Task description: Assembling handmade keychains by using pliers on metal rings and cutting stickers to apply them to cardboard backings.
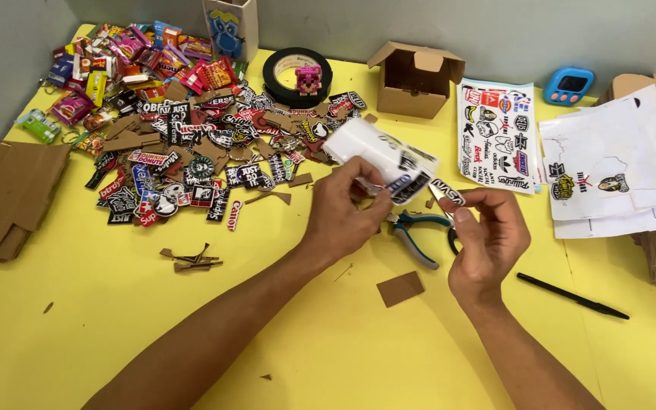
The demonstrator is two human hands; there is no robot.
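My left hand (347,212) pinches a curled white sticker sheet (377,152) with a few black logo stickers on it, held above the yellow table (115,319). My right hand (487,239) holds a small black-and-white sticker (448,192) by its edge, right beside the sheet's lower corner. A pair of pliers with teal handles (417,231) lies on the table just under both hands.
A big pile of cut-out stickers (199,152) and snack wrappers (127,61) covers the far left. A black tape roll (282,68) with a pink figure, an open small cardboard box (415,80), full sticker sheets (496,137), used backing sheets (609,167), a black pen (571,296) and cardboard scraps (399,288) lie around.
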